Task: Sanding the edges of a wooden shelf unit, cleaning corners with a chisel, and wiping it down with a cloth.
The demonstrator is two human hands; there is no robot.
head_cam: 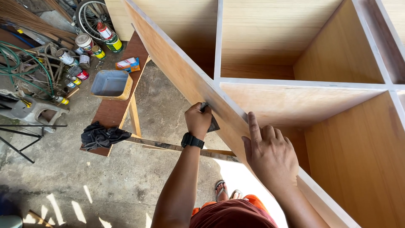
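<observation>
A large plywood cabinet [295, 55] with several open compartments and pale edges fills the right of the head view. My left hand [197, 119], with a black watch on the wrist, is shut on a dark piece of sandpaper [212, 124] pressed against the cabinet's outer side panel [177, 63] near its front edge. My right hand [268, 152] rests on the same pale front edge [236, 110], closer to me, index finger stretched along it, holding nothing.
A brown wooden bench [114, 112] to the left carries a blue-grey tray [111, 84], a small orange box [128, 64] and a black rag [101, 136]. Paint cans and spray cans [86, 46], green hose [25, 63] and a wheel [90, 17] clutter the concrete floor.
</observation>
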